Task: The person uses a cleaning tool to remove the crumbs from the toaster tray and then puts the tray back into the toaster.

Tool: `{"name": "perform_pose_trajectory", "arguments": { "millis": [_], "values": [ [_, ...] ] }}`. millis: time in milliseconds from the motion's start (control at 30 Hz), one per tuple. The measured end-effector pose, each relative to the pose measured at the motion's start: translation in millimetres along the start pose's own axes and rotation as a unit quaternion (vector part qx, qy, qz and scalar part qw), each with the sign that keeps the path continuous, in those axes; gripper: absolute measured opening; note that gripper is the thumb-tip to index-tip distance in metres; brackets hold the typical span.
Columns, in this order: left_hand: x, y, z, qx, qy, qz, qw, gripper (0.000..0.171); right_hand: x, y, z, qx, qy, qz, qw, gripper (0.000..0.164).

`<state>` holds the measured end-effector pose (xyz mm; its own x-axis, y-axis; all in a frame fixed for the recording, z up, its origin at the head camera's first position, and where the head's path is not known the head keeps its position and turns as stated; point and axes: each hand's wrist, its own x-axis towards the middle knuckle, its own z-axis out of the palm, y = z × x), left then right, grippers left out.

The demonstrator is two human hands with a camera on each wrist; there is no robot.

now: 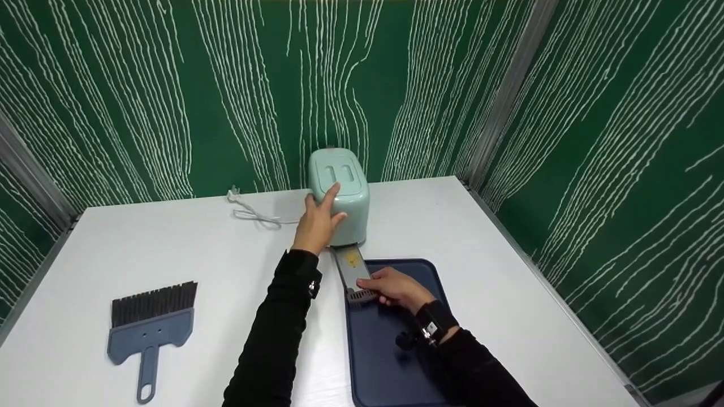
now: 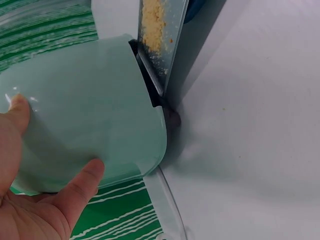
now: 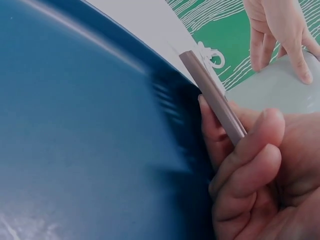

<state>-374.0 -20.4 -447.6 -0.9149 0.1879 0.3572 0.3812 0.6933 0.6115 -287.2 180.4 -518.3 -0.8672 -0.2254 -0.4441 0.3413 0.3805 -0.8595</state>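
Note:
A mint-green toaster point(image 1: 354, 220) stands at the back of the white table. My left hand point(image 1: 317, 223) rests on its near end with fingers spread, one on top and the thumb on the end face. Between my right hand's point(image 1: 399, 288) thumb and fingers I pinch the slotted front edge of a metal crumb tray point(image 1: 346, 274). Its far end is right at the dark slot low on the toaster. Yellow crumbs point(image 2: 153, 22) lie on the tray's surface. Beneath its near end is a dark blue serving tray point(image 1: 376, 362), partly hidden by my right arm.
A blue-grey hand brush point(image 1: 150, 328) with black bristles lies at the left of the table point(image 1: 102, 249). The toaster's white cord and plug point(image 1: 254, 215) lie to its left. Green walls point(image 1: 226, 113) with white drip lines stand behind and to the sides.

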Motion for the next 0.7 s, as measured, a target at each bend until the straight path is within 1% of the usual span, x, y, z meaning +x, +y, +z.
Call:
{"name": "perform_pose_trajectory", "arguments": {
  "millis": [167, 300, 500, 700],
  "values": [
    [-0.5, 0.7, -1.0, 0.004, -0.008, -0.004, 1.0000, 0.067, -4.4, 1.3, -1.7, 0.003, -0.004, -0.002, 1.000, 0.035],
    [-0.4, 1.3, -1.4, 0.004, -0.014, -0.011, 0.9998, 0.068, -7.1, 4.7, -2.6, 0.001, -0.004, -0.009, 1.000, 0.036],
    [-0.8, 0.7, -3.0, 0.005, -0.010, -0.004, 0.9999, 0.067, -10.3, 9.3, -2.0, 0.001, -0.001, -0.020, 1.000, 0.040],
    [-0.1, 3.4, -1.2, 0.010, -0.017, -0.018, 0.9996, 0.067, -15.9, 8.8, -7.4, 0.000, -0.008, -0.028, 1.000, 0.040]
  ]
}}
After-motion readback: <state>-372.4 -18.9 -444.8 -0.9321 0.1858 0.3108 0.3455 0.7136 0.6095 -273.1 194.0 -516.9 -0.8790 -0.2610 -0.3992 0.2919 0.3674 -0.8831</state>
